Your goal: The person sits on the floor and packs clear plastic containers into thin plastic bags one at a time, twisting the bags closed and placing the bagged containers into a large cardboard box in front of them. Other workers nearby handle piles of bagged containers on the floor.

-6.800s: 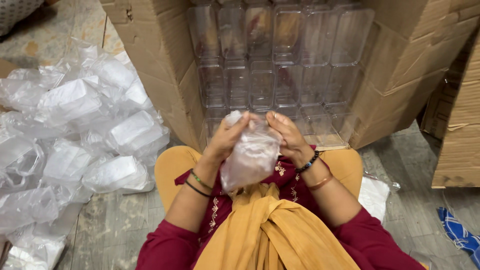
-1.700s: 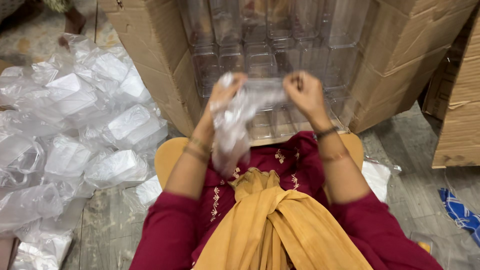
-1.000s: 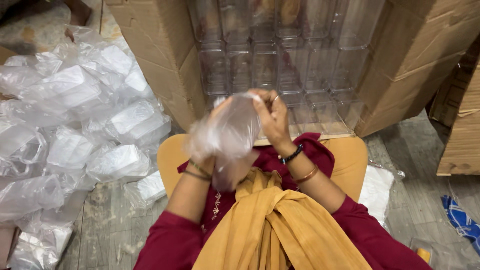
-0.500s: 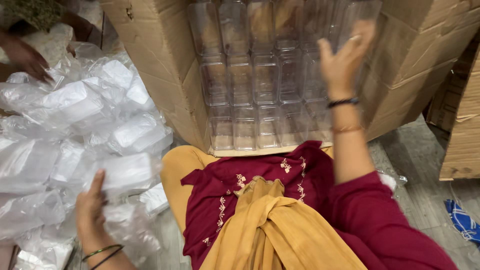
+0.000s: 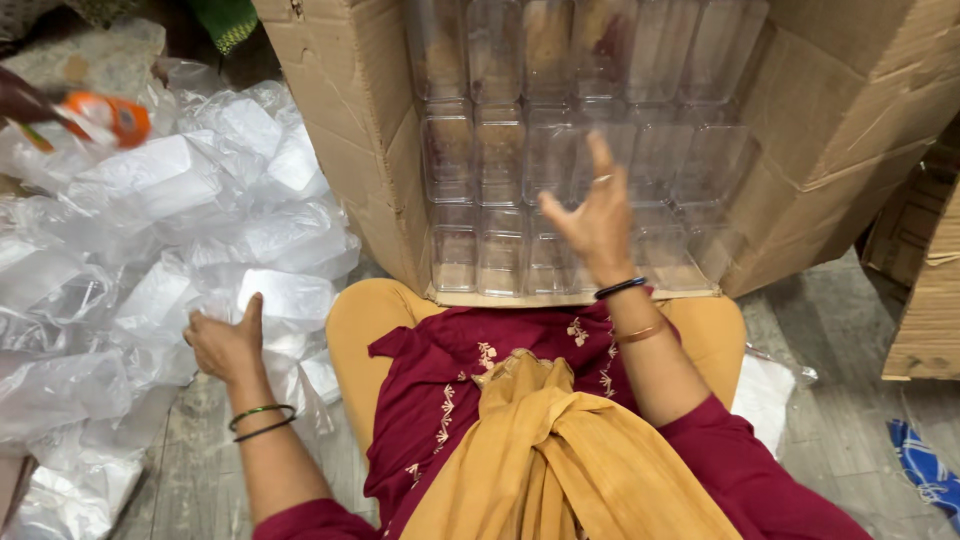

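Note:
My left hand [image 5: 226, 340] rests with fingers apart on a clear plastic bag holding a white container [image 5: 275, 300], at the edge of a heap of such bags [image 5: 160, 220] on my left. My right hand [image 5: 592, 215] is raised, empty, fingers spread, in front of stacked clear plastic containers [image 5: 520, 150] inside a large cardboard box [image 5: 345, 130] lying open toward me.
Another person's hand with an orange object [image 5: 110, 118] shows blurred at the upper left. More cardboard [image 5: 930, 300] stands at the right. A blue cloth [image 5: 925, 470] lies on the grey floor at lower right, and a white bag [image 5: 765, 390] sits by my right knee.
My right hand has come down from the upper right of the box to its middle. My left hand has moved up onto a bagged container at the heap's edge.

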